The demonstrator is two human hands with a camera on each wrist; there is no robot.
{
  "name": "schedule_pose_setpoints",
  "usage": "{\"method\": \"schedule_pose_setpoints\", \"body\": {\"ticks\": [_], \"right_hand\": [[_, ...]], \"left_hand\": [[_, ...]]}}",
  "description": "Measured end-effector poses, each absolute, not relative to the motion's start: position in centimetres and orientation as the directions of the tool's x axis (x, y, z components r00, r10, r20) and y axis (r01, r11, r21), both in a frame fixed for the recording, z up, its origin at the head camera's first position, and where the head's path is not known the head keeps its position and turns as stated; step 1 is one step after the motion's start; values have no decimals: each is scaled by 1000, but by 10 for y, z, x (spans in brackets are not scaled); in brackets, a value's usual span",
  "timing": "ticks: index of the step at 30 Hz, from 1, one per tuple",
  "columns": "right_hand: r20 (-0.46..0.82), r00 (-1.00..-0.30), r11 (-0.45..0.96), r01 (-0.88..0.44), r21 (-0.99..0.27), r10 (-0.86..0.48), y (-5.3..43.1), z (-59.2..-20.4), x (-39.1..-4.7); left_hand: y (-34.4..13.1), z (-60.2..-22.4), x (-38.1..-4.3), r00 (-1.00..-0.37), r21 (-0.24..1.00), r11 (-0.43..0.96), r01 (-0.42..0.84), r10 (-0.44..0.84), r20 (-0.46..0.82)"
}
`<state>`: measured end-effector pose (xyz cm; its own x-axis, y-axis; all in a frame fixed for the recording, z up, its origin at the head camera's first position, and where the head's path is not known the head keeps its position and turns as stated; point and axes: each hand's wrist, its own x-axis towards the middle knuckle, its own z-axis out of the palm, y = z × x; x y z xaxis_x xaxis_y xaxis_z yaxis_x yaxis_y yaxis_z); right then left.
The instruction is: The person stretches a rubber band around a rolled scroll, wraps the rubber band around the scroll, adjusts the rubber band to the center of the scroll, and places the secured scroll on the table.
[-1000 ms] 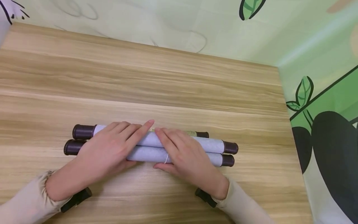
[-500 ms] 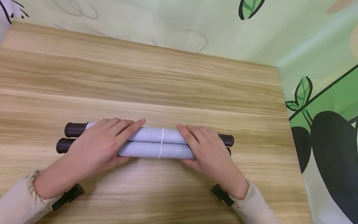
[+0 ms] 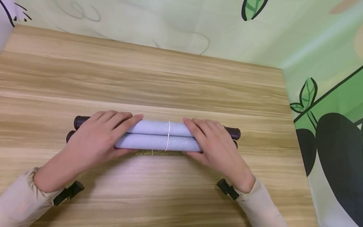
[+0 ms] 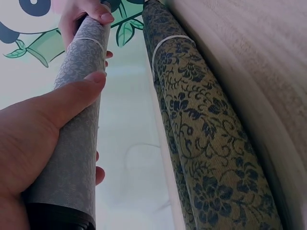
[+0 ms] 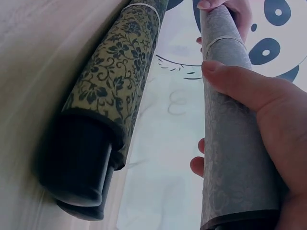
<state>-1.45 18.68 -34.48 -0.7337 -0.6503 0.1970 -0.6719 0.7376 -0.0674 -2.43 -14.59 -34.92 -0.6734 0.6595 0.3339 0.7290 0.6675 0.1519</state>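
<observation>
A pale blue-grey scroll (image 3: 156, 142), rolled from both ends into two parallel rolls, is held level in both hands. A white band (image 3: 168, 135) circles its middle, and dark end caps (image 3: 233, 133) stick out past the hands. My left hand (image 3: 97, 137) grips its left part, thumb on the near side and fingers over the far side. On its right part, my right hand (image 3: 216, 145) grips it the same way. Below, apart from it, a floral gold-and-dark scroll (image 4: 206, 129) lies on the table, also banded in white; the head view shows only a strip.
The wood-grain table (image 3: 170, 82) runs back to a pale wall (image 3: 127, 22) with cartoon drawings. On the right stands a green panda-patterned wall (image 3: 334, 110). A dark strap mount (image 3: 68, 193) sits on the left wrist and another (image 3: 227, 189) on the right.
The right hand has slid right along the blue-grey scroll. Both hands have since raised the scroll and shifted it toward the back, so the floral one now shows under its near edge.
</observation>
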Motion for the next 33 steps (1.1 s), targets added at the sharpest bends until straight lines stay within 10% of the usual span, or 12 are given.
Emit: {"method": "schedule_pose_setpoints", "body": {"ticks": [33], "right_hand": [[1,-718,699,-679,-225,-696,173,-382,-82]], "left_hand": [[-158,-388,-83,-735,225,701,677,657,168]]}}
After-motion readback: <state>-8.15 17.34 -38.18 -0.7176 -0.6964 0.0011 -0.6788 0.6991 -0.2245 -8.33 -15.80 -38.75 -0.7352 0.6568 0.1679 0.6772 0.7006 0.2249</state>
